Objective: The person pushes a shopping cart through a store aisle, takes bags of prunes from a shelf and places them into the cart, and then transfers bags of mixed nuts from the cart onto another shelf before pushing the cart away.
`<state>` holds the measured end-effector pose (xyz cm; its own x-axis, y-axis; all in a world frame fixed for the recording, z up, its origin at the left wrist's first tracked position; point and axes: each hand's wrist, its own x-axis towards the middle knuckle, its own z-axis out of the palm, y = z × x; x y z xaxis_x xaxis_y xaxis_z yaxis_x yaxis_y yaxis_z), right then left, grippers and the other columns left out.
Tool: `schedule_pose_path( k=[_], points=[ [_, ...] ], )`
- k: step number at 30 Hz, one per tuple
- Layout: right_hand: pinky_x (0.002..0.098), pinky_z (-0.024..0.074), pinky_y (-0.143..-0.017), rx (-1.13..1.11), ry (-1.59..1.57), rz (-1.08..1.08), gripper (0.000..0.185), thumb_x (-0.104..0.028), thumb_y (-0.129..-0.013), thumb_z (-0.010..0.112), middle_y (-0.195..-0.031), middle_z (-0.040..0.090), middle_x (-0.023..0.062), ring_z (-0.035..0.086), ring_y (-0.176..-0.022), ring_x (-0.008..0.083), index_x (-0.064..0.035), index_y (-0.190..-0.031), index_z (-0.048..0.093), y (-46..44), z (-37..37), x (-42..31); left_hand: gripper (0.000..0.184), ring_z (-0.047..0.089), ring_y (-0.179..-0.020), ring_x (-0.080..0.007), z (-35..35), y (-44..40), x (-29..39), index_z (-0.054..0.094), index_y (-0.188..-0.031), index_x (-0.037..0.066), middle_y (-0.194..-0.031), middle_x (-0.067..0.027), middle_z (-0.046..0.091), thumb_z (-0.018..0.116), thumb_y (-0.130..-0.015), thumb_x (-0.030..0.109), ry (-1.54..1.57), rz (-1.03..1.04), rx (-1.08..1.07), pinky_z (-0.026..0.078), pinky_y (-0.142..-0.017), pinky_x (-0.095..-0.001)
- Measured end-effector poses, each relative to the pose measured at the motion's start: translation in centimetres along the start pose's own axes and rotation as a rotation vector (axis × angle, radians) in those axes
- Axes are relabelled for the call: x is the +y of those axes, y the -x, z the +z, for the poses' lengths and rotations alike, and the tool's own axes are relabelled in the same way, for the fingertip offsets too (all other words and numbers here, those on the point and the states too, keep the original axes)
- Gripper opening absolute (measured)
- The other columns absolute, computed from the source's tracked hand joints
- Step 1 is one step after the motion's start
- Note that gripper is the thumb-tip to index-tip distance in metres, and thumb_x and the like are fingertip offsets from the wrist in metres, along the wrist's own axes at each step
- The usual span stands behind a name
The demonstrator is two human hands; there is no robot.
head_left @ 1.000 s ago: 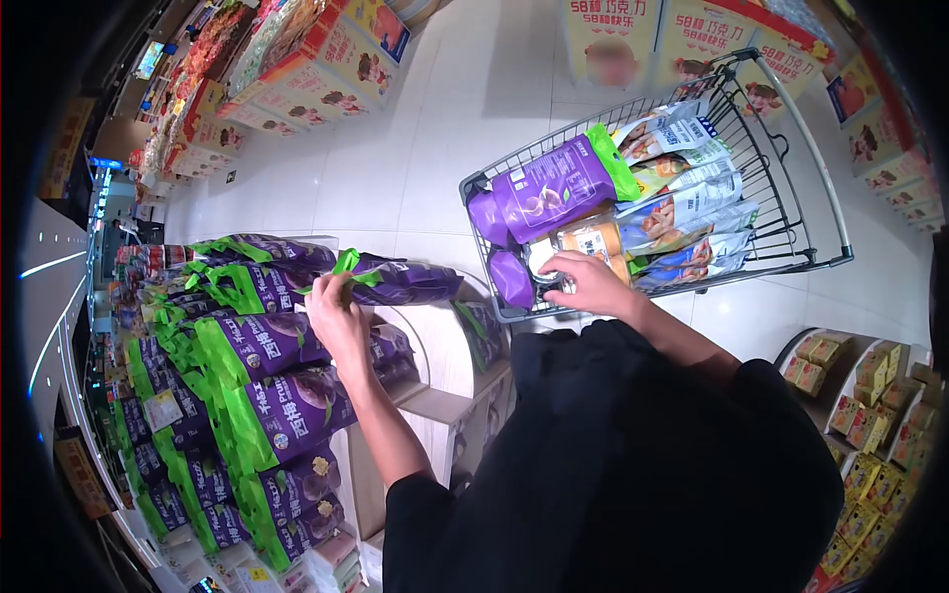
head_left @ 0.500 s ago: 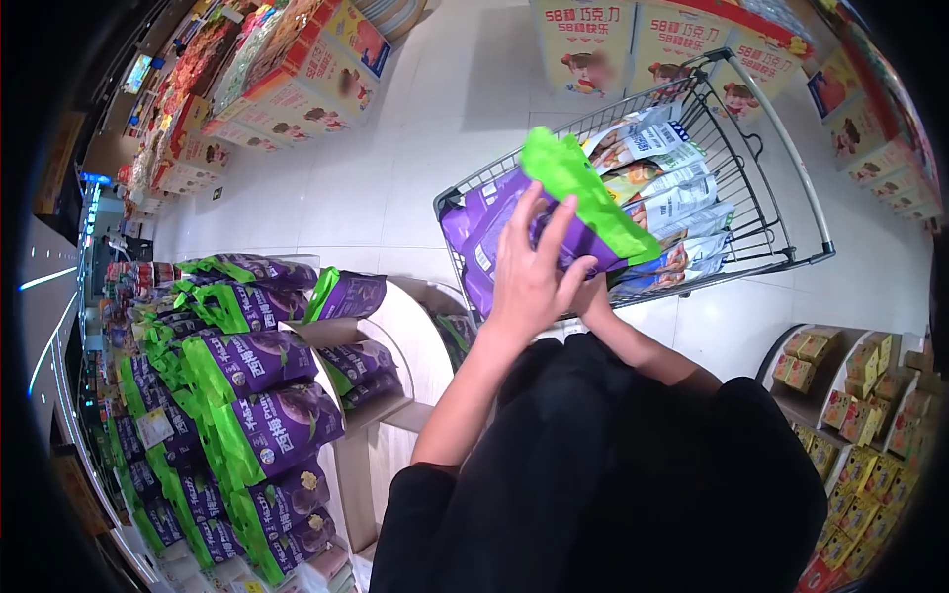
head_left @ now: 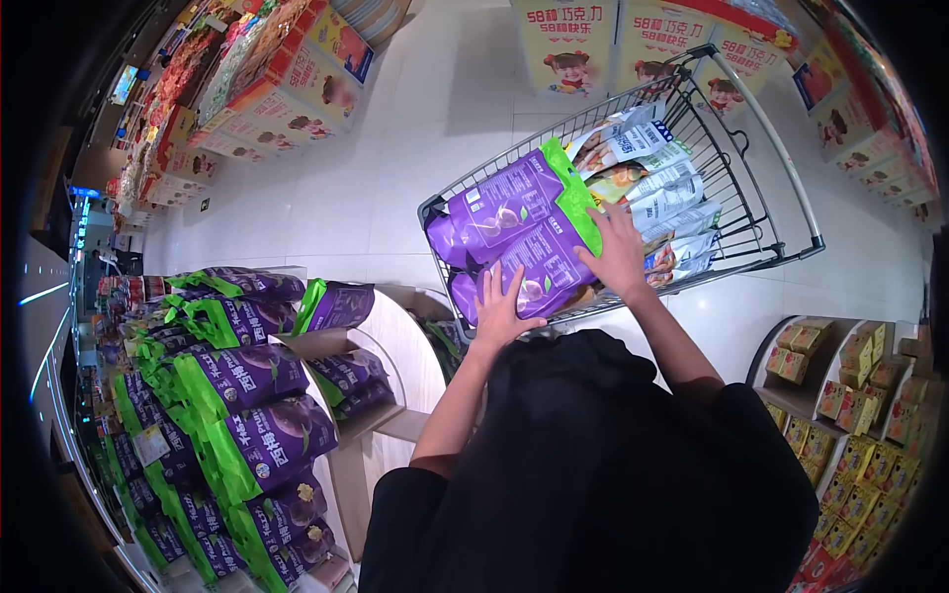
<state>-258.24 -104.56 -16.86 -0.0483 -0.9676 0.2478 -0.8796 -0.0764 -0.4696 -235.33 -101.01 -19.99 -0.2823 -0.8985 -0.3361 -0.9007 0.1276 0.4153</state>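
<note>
In the shopping cart (head_left: 427, 210), purple prune bags with bright green tops lie at the left end. My left hand (head_left: 502, 314) rests with spread fingers on the lower end of the nearest prune bag (head_left: 546, 265). At that bag's green top edge is my right hand (head_left: 619, 259), its fingers stretched out and its thumb apart, touching the bag. Another prune bag (head_left: 494, 212) lies beside it, farther from my body. Silvery snack bags (head_left: 670, 193) stand in a row right of the prune bags, toward the cart's handle. The undersides of the bags are hidden.
Prune bags (head_left: 267, 435) are piled on a display at the left, next to a curved wooden shelf (head_left: 410, 341). Yellow boxes (head_left: 855, 474) fill a shelf at the lower right. Printed candy bins (head_left: 563, 54) stand beyond the cart on the tiled floor (head_left: 395, 188).
The prune bag that was tilted up in my hands now lies flat in the cart. My right hand has come out from behind it to its green edge; my left hand has moved lower.
</note>
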Motion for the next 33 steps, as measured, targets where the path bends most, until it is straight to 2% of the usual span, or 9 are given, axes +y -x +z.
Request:
schedule_pose_path(
  k=[5, 7, 14, 17, 21, 25, 27, 30, 33],
  points=[
    [0.0419, 0.0375, -0.092, -0.32, -0.116, 0.077, 0.065, -0.032, -0.069, 0.068, -0.123, 0.043, 0.015, 0.044, -0.112, 0.0313, -0.0101, -0.125, 0.042, -0.5, 2.1, 1.0, 0.091, 0.018, -0.129, -0.0411, 1.9, -1.3, -3.1, 0.03, -0.135, 0.029, -0.142, -0.0165, 0.017, 0.078, -0.058, 0.031, 0.147, 0.168, 0.161, 0.028, -0.091, -0.0644],
    [0.0404, 0.0396, -0.089, -0.491, 0.302, -0.029, 0.065, -0.03, -0.069, 0.068, -0.118, 0.045, 0.0147, 0.046, -0.105, 0.0314, -0.0086, -0.124, 0.041, 1.2, 2.2, -0.6, 0.089, 0.02, -0.129, -0.0373, 1.3, -1.4, -3.3, 0.03, -0.135, 0.03, -0.142, -0.0127, 0.021, 0.076, -0.06, 0.033, -0.082, 0.104, 0.082, 0.027, -0.094, -0.0625],
    [0.0418, 0.0395, -0.085, -0.607, 0.139, -0.017, 0.064, -0.027, -0.072, 0.063, -0.115, 0.045, 0.015, 0.046, -0.097, 0.03, -0.0022, -0.125, 0.037, 4.8, 7.2, 1.3, 0.077, 0.026, -0.127, -0.0327, 1.2, -0.3, -3.1, 0.029, -0.135, 0.03, -0.14, -0.0084, 0.027, 0.066, -0.069, 0.042, -0.203, 0.194, 0.085, 0.023, -0.095, -0.0632],
    [0.0443, 0.0374, -0.088, -0.455, 0.017, -0.065, 0.065, -0.027, -0.075, 0.06, -0.12, 0.043, 0.0165, 0.046, -0.101, 0.0327, 0.0002, -0.127, 0.033, 6.2, 10.1, 2.7, 0.075, 0.025, -0.128, -0.0315, 1.6, -0.2, -3.3, 0.029, -0.135, 0.029, -0.139, -0.0078, 0.028, 0.065, -0.071, 0.04, -0.252, 0.19, 0.072, 0.022, -0.095, -0.0635],
    [0.0474, 0.0327, -0.093, -0.697, 0.103, 0.067, 0.069, -0.029, -0.076, 0.058, -0.132, 0.035, 0.0192, 0.041, -0.11, 0.0384, 0.0015, -0.131, 0.028, 4.3, 9.3, 1.1, 0.062, 0.025, -0.129, -0.0283, 0.7, -0.5, -3.7, 0.038, -0.131, 0.023, -0.138, -0.0068, 0.031, 0.061, -0.076, 0.038, -0.098, 0.17, 0.049, 0.018, -0.097, -0.0639],
    [0.0433, 0.0346, -0.093, -0.402, 0.131, 0.081, 0.059, -0.022, -0.073, 0.06, -0.126, 0.04, 0.0206, 0.042, -0.112, 0.0375, -0.0025, -0.124, 0.04, 5.2, 6.7, -3.1, 0.044, 0.043, -0.115, -0.0294, -3.6, 0.2, -9.5, 0.051, -0.116, 0.01, -0.123, -0.013, 0.047, 0.062, -0.076, 0.025, 0.244, 0.04, 0.429, 0.033, -0.094, -0.0451],
    [0.0404, 0.0353, -0.094, -0.363, -0.013, 0.012, 0.054, -0.013, -0.069, 0.064, -0.125, 0.039, 0.0211, 0.039, -0.115, 0.0362, -0.0026, -0.119, 0.045, 7.1, 7.2, -4.2, 0.041, 0.048, -0.109, -0.0313, -6.3, 0.7, -15.0, 0.051, -0.114, 0.007, -0.121, -0.016, 0.048, 0.06, -0.075, 0.016, 0.126, -0.177, 0.731, 0.038, -0.089, -0.0418],
    [0.0393, 0.0336, -0.097, -0.445, -0.163, 0.052, 0.051, -0.006, -0.068, 0.063, -0.124, 0.041, 0.0209, 0.039, -0.117, 0.0359, -0.0022, -0.117, 0.047, 8.8, 7.1, -5.8, 0.054, 0.046, -0.11, -0.0383, -11.4, 1.7, -24.0, 0.038, -0.124, 0.004, -0.133, -0.0212, 0.03, 0.057, -0.074, 0.004, 0.032, -0.474, 0.961, 0.042, -0.088, -0.0415],
    [0.0384, 0.0319, -0.099, -0.507, -0.189, 0.111, 0.048, -0.005, -0.07, 0.061, -0.122, 0.045, 0.019, 0.04, -0.116, 0.0358, -0.0024, -0.116, 0.048, 9.1, 6.6, -6.2, 0.065, 0.044, -0.111, -0.0409, -15.4, 2.7, -29.1, 0.027, -0.133, 0.008, -0.138, -0.0216, 0.021, 0.056, -0.075, 0.002, 0.027, -0.733, 0.921, 0.042, -0.088, -0.0433]
  ],
)
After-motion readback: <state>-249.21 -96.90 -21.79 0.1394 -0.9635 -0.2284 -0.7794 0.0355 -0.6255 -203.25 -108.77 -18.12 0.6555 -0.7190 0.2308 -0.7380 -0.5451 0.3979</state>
